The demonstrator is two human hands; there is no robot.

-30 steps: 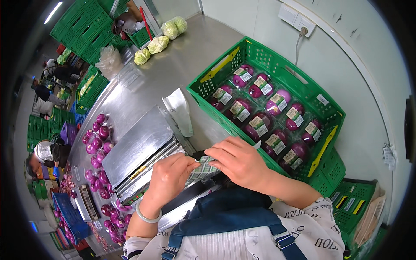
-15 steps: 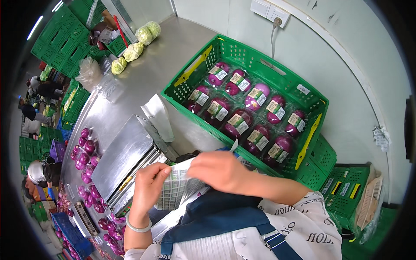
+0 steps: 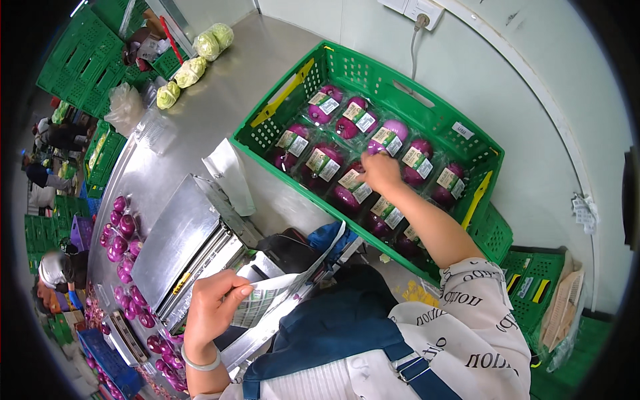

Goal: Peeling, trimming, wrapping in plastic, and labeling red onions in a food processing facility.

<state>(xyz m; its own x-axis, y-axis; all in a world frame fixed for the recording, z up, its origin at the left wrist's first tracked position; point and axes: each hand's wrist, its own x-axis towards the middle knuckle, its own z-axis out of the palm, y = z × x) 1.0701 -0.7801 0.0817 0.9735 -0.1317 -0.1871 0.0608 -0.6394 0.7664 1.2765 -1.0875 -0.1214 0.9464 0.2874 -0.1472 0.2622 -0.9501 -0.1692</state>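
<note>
My left hand (image 3: 217, 303), a pale bracelet on its wrist, pinches a strip of printed labels (image 3: 270, 291) in front of the weighing machine (image 3: 190, 243). The strip's white tail curves off to the right. My right hand (image 3: 382, 172) reaches over the green crate (image 3: 420, 100), its curled fingers down on the wrapped red onions in the middle. Whether something small is in those fingers is hidden. Several plastic-wrapped packs of red onions (image 3: 323, 165) fill the crate in rows, each with a green band and a white label.
More red onions (image 3: 127, 227) in clear plastic lie left of the machine on the steel table (image 3: 267, 73). Pale cabbages (image 3: 190, 71) and clear packaging (image 3: 155, 130) sit farther back. Green crates (image 3: 533, 287) stand at the right. Co-workers (image 3: 57, 270) are at the far left.
My right hand has left the label strip and moved up and right into the crate. My left hand stays on the strip, slightly lower and farther left. The view has shifted a little.
</note>
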